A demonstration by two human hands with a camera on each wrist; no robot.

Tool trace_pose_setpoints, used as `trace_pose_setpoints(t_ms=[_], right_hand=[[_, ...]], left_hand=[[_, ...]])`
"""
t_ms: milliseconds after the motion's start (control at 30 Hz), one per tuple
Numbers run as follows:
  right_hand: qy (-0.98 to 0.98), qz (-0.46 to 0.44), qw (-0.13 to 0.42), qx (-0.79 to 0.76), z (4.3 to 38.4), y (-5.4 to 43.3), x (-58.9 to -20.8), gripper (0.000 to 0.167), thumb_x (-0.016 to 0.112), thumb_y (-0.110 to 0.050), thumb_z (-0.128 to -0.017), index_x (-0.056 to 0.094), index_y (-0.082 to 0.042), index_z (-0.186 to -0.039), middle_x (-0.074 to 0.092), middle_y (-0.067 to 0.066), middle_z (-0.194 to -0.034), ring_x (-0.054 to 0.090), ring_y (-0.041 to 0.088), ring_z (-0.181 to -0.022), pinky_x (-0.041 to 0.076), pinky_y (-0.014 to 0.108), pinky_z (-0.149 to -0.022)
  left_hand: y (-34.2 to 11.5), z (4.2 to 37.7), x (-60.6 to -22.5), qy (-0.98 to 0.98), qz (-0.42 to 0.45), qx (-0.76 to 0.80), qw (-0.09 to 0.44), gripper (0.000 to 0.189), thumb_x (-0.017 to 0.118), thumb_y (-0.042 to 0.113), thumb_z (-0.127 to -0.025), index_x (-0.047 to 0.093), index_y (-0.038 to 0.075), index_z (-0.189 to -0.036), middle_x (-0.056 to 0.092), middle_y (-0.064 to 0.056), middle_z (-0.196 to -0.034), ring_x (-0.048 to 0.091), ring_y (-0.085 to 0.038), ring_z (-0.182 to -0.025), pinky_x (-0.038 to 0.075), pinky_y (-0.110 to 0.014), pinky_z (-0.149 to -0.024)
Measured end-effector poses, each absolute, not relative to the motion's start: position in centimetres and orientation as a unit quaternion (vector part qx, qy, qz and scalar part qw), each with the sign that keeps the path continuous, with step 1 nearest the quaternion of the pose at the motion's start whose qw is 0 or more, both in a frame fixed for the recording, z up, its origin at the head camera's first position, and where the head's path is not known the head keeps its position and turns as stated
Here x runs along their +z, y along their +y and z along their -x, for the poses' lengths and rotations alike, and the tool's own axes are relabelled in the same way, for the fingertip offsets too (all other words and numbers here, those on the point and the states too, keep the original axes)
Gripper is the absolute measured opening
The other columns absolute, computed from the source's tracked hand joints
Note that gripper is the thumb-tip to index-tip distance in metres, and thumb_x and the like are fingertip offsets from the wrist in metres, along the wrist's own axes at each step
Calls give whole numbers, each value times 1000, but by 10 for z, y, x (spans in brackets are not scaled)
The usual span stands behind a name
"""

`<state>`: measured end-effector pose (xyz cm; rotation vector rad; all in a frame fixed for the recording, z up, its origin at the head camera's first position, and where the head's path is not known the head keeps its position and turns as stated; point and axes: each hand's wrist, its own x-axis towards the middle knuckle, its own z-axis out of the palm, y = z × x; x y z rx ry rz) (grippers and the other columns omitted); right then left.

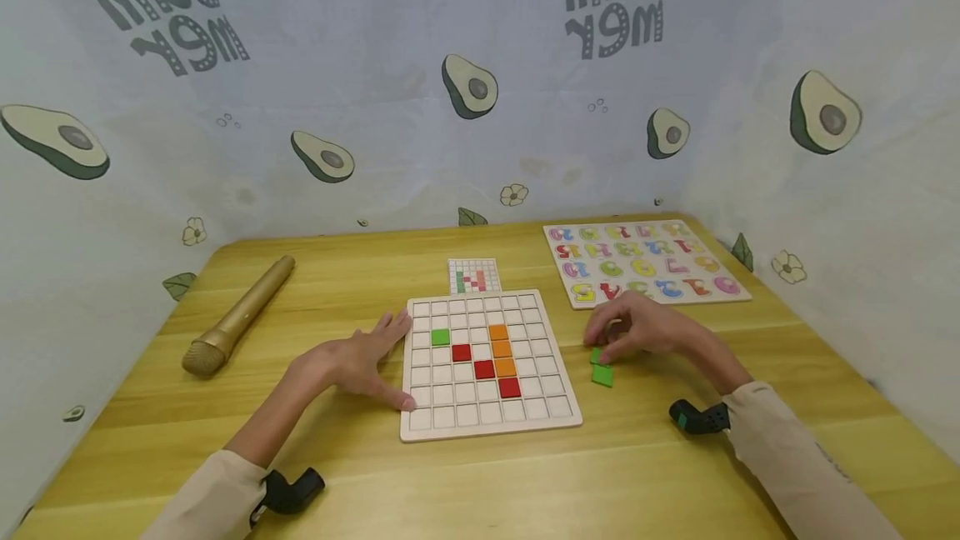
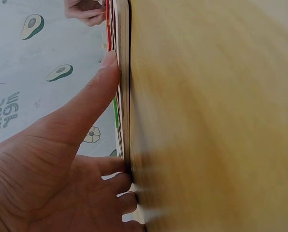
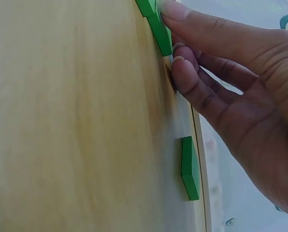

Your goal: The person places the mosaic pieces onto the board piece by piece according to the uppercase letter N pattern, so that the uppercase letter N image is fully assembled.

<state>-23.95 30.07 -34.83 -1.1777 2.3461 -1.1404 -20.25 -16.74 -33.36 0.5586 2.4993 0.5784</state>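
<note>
A square white grid board (image 1: pixel 442 432) lies mid-table, with one green tile (image 1: pixel 440 337), several red tiles (image 1: pixel 484 369) and three orange tiles (image 1: pixel 502 348) in its cells. My left hand (image 1: pixel 352 361) rests at its left edge, fingers spread and thumb on the near left corner. Right of the board, my right hand (image 1: pixel 645 327) holds a loose green tile (image 3: pixel 158 31) between thumb and bent fingers, low at the tabletop. Another green tile (image 1: pixel 602 376) touches it on the near side. A further green tile (image 3: pixel 190 169) lies by the hand in the right wrist view; in the head view it is hidden.
A small pattern card (image 1: pixel 474 276) lies behind the board. A number puzzle board (image 1: pixel 652 261) lies at the back right, close beyond my right hand. A gold microphone (image 1: pixel 240 315) lies on the left. Printed fabric (image 1: pixel 405 65) stands behind the wooden table (image 1: pixel 480 490).
</note>
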Motion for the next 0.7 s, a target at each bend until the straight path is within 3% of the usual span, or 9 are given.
trace_pose_setpoints(t_ms=[233,500,700], right_hand=[[829,389,126,-381,238,299,-351,13,85,2,-90,82,2,-103,79,16,-101,72,20,-87,63,29,-78],[833,387,130,-374,236,295,-349,15,88,-3,-89,82,-1,-102,78,14,-102,69,26,-84,60,28,-75],[841,376,128,-368,234,295,-350,13,87,-3,-90,82,-2,-102,79,12,-102,70,23,-85,61,28,-76]], left_hand=[[-167,203,-333,919,-207,212,259,133,89,60,-84,5,13,-175,-4,-19,-181,5,-68,-155,14,-79,-122],[-168,202,-334,922,-201,209,257,132,89,60,-84,5,14,-175,-3,-20,-180,6,-68,-156,15,-79,-122],[-167,203,-336,921,-203,210,257,132,89,60,-84,5,14,-175,-3,-20,-181,6,-68,-156,15,-79,-122]])
